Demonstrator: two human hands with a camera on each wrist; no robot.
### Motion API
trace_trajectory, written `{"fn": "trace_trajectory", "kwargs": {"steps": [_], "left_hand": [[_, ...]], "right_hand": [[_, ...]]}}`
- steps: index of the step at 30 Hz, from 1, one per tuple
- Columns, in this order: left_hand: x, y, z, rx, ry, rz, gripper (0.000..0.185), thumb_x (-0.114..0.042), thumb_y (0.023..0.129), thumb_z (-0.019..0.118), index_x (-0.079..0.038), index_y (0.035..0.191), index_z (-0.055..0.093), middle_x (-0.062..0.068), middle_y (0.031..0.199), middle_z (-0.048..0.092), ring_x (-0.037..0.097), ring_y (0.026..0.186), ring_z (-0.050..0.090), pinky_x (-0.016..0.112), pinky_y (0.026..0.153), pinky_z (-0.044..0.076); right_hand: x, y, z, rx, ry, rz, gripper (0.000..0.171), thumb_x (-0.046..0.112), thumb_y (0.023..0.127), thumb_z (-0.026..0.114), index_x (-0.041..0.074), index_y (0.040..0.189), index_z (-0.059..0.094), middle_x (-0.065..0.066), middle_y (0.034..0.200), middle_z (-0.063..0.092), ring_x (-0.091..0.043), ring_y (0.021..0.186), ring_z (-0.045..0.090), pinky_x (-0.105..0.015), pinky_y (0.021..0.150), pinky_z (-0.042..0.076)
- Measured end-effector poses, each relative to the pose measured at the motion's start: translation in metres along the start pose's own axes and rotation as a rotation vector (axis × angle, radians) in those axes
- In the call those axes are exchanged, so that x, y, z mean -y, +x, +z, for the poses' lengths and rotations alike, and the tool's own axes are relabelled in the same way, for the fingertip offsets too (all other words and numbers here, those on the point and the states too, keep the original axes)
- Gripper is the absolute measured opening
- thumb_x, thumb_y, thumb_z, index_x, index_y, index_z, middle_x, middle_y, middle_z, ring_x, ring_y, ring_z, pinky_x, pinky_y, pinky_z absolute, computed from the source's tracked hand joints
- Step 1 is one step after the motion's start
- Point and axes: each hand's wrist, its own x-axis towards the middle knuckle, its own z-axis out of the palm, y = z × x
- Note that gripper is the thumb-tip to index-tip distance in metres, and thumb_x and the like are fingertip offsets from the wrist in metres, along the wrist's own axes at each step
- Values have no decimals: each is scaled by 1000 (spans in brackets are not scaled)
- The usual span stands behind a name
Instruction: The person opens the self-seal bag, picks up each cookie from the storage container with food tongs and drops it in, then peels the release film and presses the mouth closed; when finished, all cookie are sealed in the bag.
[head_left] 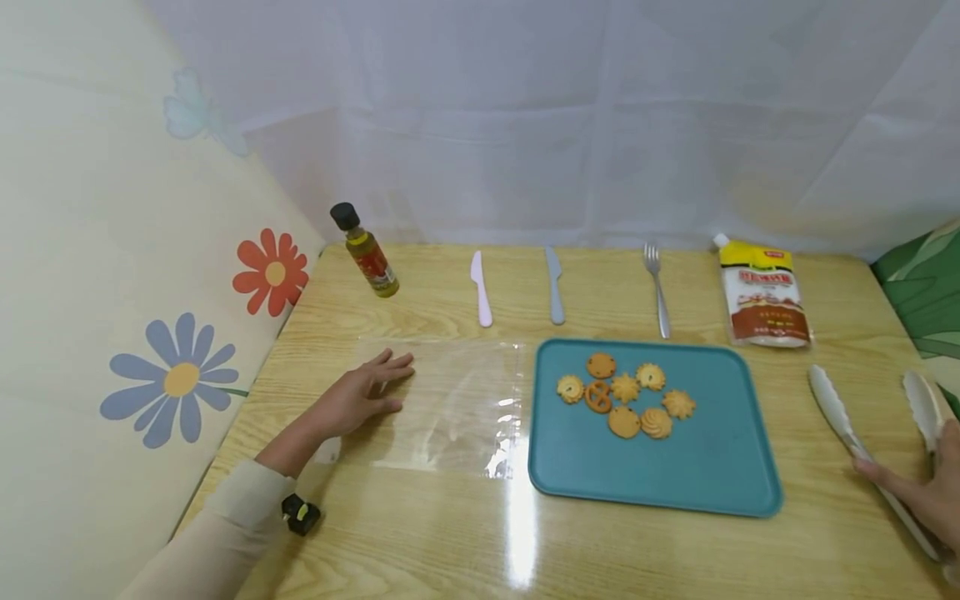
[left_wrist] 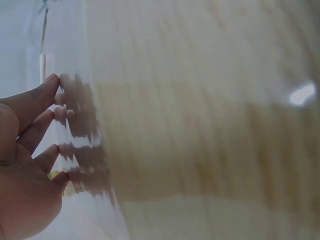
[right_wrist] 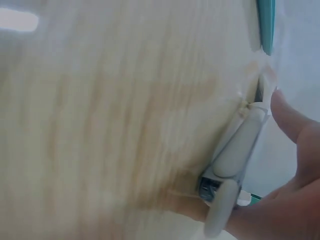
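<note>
At the far left of the wooden bench (head_left: pixel 420 533), the left hand (head_left: pixel 358 398) lies flat with its fingers spread and straight, pressing on the left part of a clear plastic sheet (head_left: pixel 450 408) that is spread on the bench just beside the teal tray (head_left: pixel 720 475); the left wrist view shows the same fingertips (left_wrist: pixel 52 80) resting on the glossy film, so the hand pins the sheet rather than grips it. Behind it, along the back edge, stand a small oil bottle (head_left: pixel 365 251), then a pink knife (head_left: pixel 480 288), a grey knife (head_left: pixel 553 285) and a metal fork (head_left: pixel 657 287), all well apart from either hand. The tray holds a cluster of small cookies (head_left: pixel 626 394) near its middle, untouched. Further right a yellow and brown sauce pouch (head_left: pixel 763 293) lies flat near the back. At the right edge the right hand (head_left: pixel 926 500) curls its fingers round the hinge end of a pair of white tongs (head_left: pixel 840 412), whose two arms stand apart and lie on the bench; the right wrist view shows the thumb and fingers closed about the tongs near their joint. The step in hand looks like taking up the tongs while the sheet is held in place. The next move likely calls for lifting the tongs, swinging them left over the tray, and squeezing gently on one cookie without crushing it.
</note>
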Motion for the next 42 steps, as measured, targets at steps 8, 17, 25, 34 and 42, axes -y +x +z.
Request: {"fn": "trace_trajectory", "kwargs": {"steps": [8, 17, 25, 34, 42], "left_hand": [[3, 0, 3, -29, -21, -22, 58, -11, 95, 73, -3, 148, 54, 12, 163, 38, 43, 156, 14, 67, 119, 18], [6, 0, 7, -69, -70, -44, 51, -9, 96, 72, -4, 145, 58, 10, 161, 41, 42, 156, 14, 67, 120, 15], [6, 1, 12, -125, -89, -27, 41, -4, 97, 69, -1, 138, 64, 12, 158, 45, 41, 156, 18, 63, 122, 18], [2, 1, 12, -151, -58, -9, 34, -3, 100, 64, -5, 134, 69, 13, 156, 47, 40, 155, 21, 63, 122, 19], [0, 2, 15, -157, -31, 20, 31, -9, 101, 66, -5, 132, 70, 17, 157, 46, 46, 154, 20, 68, 120, 16]], "right_hand": [[-6, -4, 7, 183, 114, 155, 132, 52, 86, 80, -15, 155, -10, -55, 146, 14, -72, 132, 21, -77, 109, 23], [-6, -8, 12, 141, 98, 75, 123, 48, 93, 74, -17, 154, -11, -55, 148, 8, -73, 134, 17, -75, 113, 17], [-9, -7, 14, 110, 132, 55, 113, 40, 94, 73, -18, 154, -3, -56, 143, 18, -72, 131, 23, -76, 109, 22], [-9, -8, 8, 138, 137, 64, 123, 55, 94, 69, -12, 155, -14, -48, 154, -4, -66, 144, 2, -70, 119, 7], [7, -7, 1, 111, 171, -72, 124, 38, 88, 83, -13, 157, -8, -54, 148, 6, -73, 136, 12, -78, 109, 15]]}}
